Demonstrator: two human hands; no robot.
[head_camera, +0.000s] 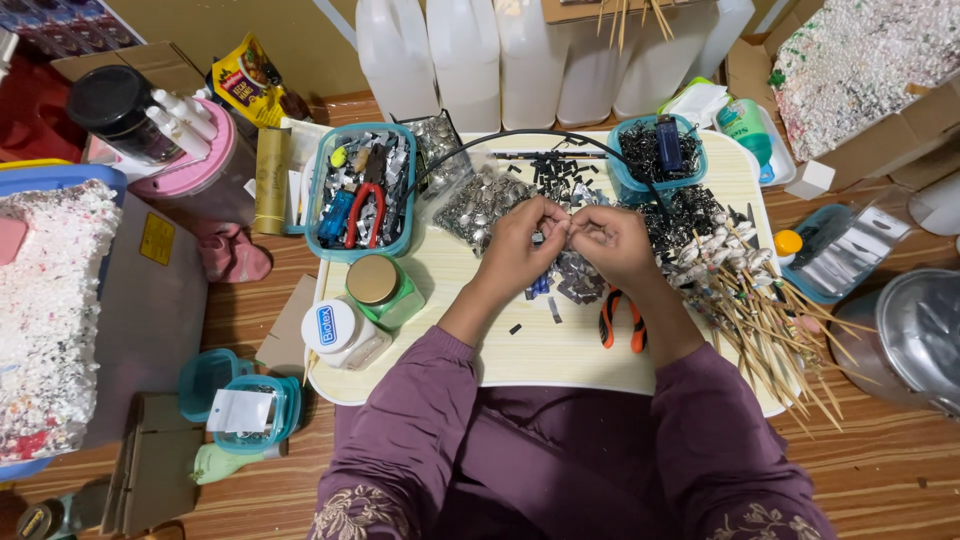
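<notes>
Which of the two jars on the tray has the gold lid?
The green glass jar, standing nearer the left hand. The white jar beside it has a white lid and lies at the tray's corner.

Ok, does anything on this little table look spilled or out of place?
Small dark strips lie loose on the table below the left hand and right hand, and the wooden skewers stick out past its right edge.

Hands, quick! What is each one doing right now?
Left hand: fingers pinched shut on a small dark piece, too small to identify.
Right hand: fingers curled closed against the left; what it holds cannot be told.
</notes>
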